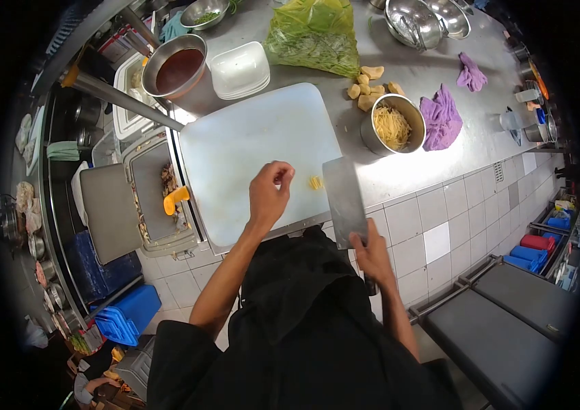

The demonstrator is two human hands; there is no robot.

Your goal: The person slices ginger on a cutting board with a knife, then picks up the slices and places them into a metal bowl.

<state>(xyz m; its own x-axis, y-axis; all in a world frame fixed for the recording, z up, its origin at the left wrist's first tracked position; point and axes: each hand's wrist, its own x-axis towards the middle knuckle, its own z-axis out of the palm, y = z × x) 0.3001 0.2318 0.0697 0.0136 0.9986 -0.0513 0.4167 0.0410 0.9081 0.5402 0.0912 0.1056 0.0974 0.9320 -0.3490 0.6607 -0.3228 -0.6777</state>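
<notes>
My right hand (373, 258) grips the handle of a cleaver (346, 201), its broad grey blade pointing away from me over the right edge of a white cutting board (255, 150). Just left of the blade lies a small heap of yellow shreds (315, 182). Over the lower middle of the board, my left hand (271, 195) is curled with thumb and forefinger close together; whatever may be inside is hidden. Beyond the board's right side stands a steel pot (368, 139) holding pale yellow shreds (391, 126). Several peeled yellowish chunks (367, 101) lie behind it.
A steel pot of dark red liquid (180, 71) and stacked white trays (240, 70) stand beyond the board. A yellow-green bag (314, 37), purple cloths (441, 117) and steel bowls (413, 24) are farther back. A waste bin holds an orange-handled tool (176, 199) at left.
</notes>
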